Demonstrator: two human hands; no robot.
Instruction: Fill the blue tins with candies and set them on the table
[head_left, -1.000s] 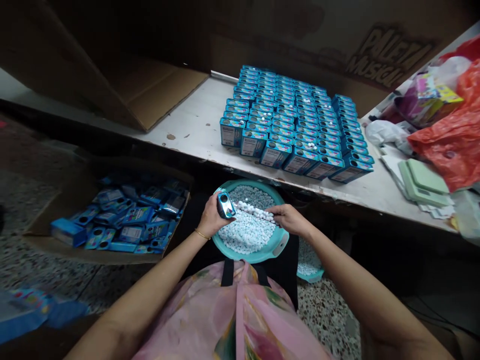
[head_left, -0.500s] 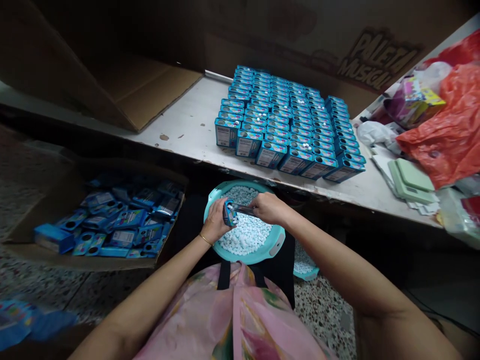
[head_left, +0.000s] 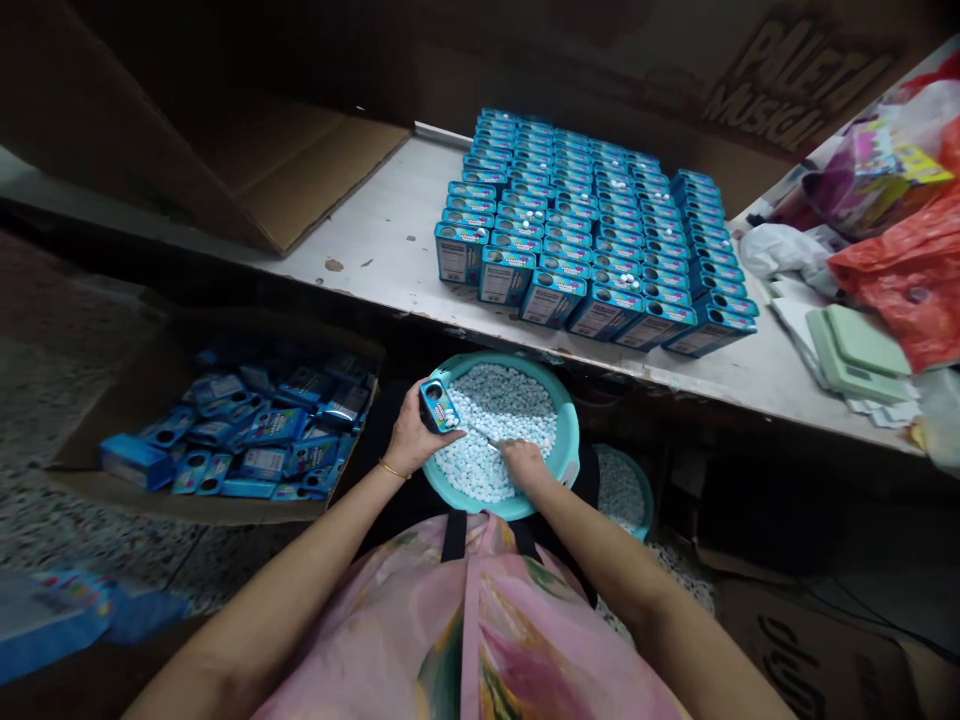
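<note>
Closed around a blue tin (head_left: 439,405), the left hand (head_left: 412,435) holds it over the bowl (head_left: 568,425); the right hand (head_left: 523,464) grips a scoop (head_left: 482,436).

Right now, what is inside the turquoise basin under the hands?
Small white pellets, across the basin. The right hand and its thin tool hide some; the left hand and blue box cover some rim. What lies below the top layer is hidden.

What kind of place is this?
Probably a small packing workshop: tidy rows of blue boxes on a worktable, a big basin of little white pieces, and a green scale.
</note>
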